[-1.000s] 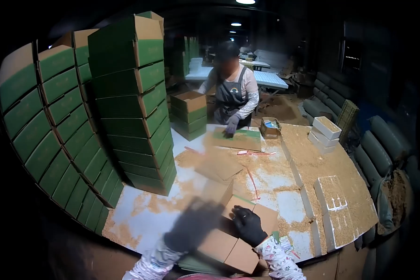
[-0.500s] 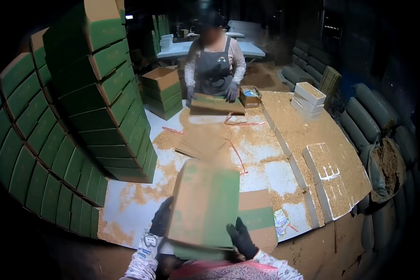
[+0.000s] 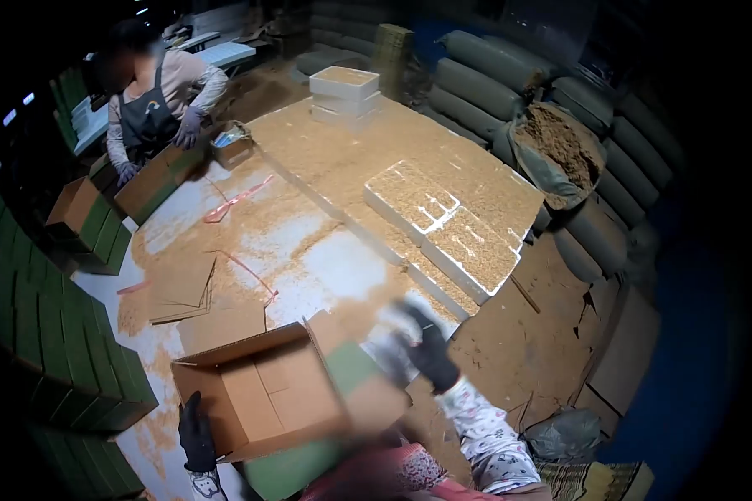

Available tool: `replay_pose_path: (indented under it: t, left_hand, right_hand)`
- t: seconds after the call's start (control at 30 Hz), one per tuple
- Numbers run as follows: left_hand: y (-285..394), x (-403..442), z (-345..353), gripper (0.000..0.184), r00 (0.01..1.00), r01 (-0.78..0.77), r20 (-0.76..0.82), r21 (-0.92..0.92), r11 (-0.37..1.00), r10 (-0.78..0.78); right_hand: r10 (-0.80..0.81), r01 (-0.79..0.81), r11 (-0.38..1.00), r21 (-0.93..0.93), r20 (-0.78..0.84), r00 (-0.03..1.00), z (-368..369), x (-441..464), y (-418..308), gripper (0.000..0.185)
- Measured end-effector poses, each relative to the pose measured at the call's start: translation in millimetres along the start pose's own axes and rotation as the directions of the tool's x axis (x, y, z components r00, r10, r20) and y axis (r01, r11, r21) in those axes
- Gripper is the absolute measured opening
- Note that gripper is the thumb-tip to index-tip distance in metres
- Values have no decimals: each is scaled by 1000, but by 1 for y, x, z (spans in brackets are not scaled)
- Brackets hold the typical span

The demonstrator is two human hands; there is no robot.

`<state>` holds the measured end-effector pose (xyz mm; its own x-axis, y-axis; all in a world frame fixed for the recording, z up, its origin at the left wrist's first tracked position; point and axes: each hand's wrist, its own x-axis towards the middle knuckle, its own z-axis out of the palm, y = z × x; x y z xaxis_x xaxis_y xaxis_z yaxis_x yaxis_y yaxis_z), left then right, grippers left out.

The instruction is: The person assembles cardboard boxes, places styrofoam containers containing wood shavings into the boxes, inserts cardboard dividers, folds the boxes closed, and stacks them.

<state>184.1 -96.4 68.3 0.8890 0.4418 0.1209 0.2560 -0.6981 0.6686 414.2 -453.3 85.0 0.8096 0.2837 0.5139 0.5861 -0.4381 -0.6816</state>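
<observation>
An open cardboard box, brown inside, stands in front of me with its opening facing up. My left hand, in a dark glove, holds the box's left wall. Away to the right of the box, my gloved right hand is stretched over the table's near edge, beside a blurred whitish patch. Motion smears its fingertips, so I cannot make out whether anything is between them. Green-and-brown flat cardboard lies beside and partly under the box. Several flat cardboard sheets lie beyond it.
Green boxes are stacked at the left. Across the table a co-worker handles a carton. Sawdust-like material covers white trays at the right. Filled sacks line the back. Pink ties lie on the table.
My view has swung right. The box in front of me now shows its open inside. My right hand has left it and moved right. The co-worker's carton has been raised into shape.
</observation>
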Motion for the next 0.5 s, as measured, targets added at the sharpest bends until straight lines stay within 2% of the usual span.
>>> replay_pose_path:
  t: [0.03, 0.07, 0.1, 0.13, 0.17, 0.27, 0.33, 0.4, 0.43, 0.5]
  left_hand:
    - [2, 0, 1, 41, 1000, 16, -15, -54, 998, -17]
    - [5, 0, 3, 41, 999, 33, -34, -111, 993, -37]
    - [10, 3, 5, 42, 996, 50, -59, -172, 984, -61]
    - [16, 6, 3, 44, 994, 95, -28, -165, 982, -101]
    - [16, 7, 2, 44, 994, 108, -14, -176, 978, -112]
    - [16, 13, 4, 41, 987, 159, 10, -187, 969, -160]
    - [16, 13, -5, 38, 986, 169, 37, -151, 974, -165]
    - [14, 13, -10, 35, 987, 149, 73, -109, 983, -141]
    - [13, 14, -8, 32, 991, 130, 32, -113, 985, -127]
    - [11, 16, -8, 31, 995, 98, 23, -118, 988, -96]
  right_hand:
    - [194, -198, 980, 19, -306, 932, -20, -6, 71, 34]
    - [361, -339, 929, 149, -571, 737, -41, -11, 140, 32]
    - [593, -452, 802, 390, -611, 525, -66, -20, 188, 25]
    - [826, -591, 562, 578, -435, 360, -86, -28, 220, 28]
    - [966, -671, 257, 696, -209, 153, -107, -37, 252, 32]
    - [815, -629, 576, 522, -307, 492, -83, -63, 390, 33]
    - [936, -556, 294, 777, -116, 333, -94, -33, 325, 35]
    - [900, -525, 358, 772, -135, 415, -94, -34, 320, 33]
    - [942, -496, 286, 820, -145, 303, -94, -17, 263, 34]
    - [807, -456, 457, 763, -140, 573, -95, -30, 258, 36]
